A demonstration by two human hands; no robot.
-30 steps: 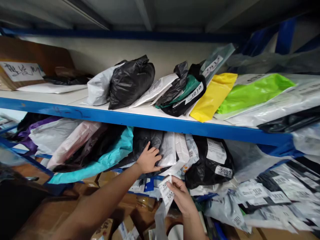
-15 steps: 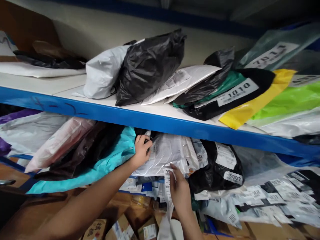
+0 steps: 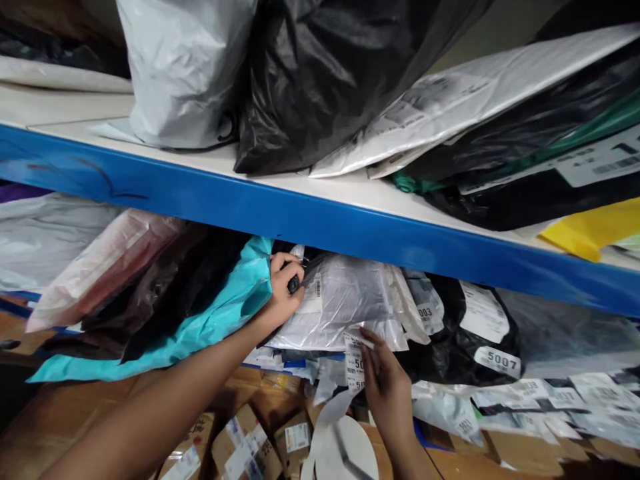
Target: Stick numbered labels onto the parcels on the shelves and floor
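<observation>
White parcel (image 3: 345,303) sits on the lower shelf between both hands, long axis roughly left-right, tilted up toward the left hand (image 3: 281,288). Left hand nearer, fingers curled gripping its top-left corner beside the teal bag (image 3: 210,320). Right hand (image 3: 387,387) just below it, pinching a label strip (image 3: 355,363) at the parcel's bottom edge. Parcel crinkled, glossy, with printed label.
</observation>
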